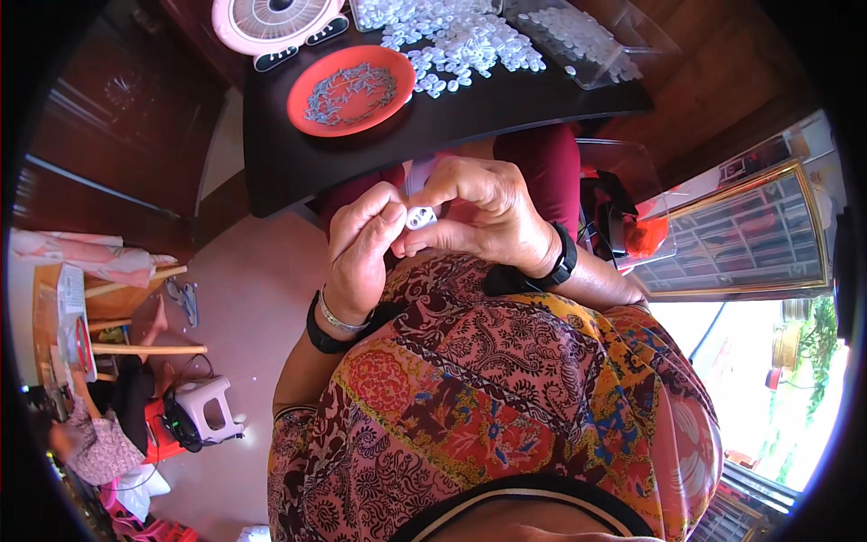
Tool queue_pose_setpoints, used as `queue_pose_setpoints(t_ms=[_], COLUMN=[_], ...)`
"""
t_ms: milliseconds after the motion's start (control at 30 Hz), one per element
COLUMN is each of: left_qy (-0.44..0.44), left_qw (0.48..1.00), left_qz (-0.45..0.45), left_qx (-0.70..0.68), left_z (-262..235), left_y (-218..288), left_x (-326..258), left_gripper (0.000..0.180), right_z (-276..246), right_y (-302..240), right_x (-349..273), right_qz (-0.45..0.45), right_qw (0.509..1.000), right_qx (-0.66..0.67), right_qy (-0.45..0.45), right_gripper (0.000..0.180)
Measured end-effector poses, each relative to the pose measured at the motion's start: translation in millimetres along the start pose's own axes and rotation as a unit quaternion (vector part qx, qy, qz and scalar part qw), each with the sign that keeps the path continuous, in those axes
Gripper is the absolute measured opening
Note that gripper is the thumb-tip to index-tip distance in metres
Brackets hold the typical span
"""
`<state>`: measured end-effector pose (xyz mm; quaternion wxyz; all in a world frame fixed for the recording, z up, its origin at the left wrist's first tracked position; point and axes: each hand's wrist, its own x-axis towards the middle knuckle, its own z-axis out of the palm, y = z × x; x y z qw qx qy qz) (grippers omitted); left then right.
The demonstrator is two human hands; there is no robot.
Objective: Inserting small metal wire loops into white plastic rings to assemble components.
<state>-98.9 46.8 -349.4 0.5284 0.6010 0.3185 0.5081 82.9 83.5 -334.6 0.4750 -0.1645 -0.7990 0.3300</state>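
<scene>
Both my hands meet in front of my lap, near the table edge. A small white oval plastic piece (421,218) with dark holes in its face sits between them. My right hand (497,212) pinches it between thumb and fingers. My left hand (361,248) is closed against its other side, thumb pressed to the curled index finger; part of the piece is hidden there. Beyond, on the black table (506,113), an orange plate (302,101) holds many small grey metal pins or screws (350,93). To its right spreads a heap of similar white pieces (461,45).
A clear plastic tray (632,45) with more white pieces stands at the table's far right. A pink fan (278,18) is at the far left. On the floor to the left are a light stool (206,411) and another person (99,443).
</scene>
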Motion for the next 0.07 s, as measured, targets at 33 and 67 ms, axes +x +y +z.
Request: queue_pose_setpoints(t_ms=[33, 67], left_qy=[-0.001, -0.005], left_qw=[1.0, 1.0], left_qz=[-0.01, -0.022], left_qx=[-0.01, -0.021], left_z=[-0.4, 0.7], left_y=[-0.2, -1.3], left_x=[-0.2, -0.8], left_gripper=[0.032, 0.033], right_z=[-0.1, -0.9], right_y=[-0.5, -1.1], right_x=[-0.6, -3.8], right_qz=[0.01, 0.023], right_qw=[1.0, 0.999], right_qx=[0.003, 0.005], right_qy=[0.018, 0.039], right_gripper=[0.028, 0.027])
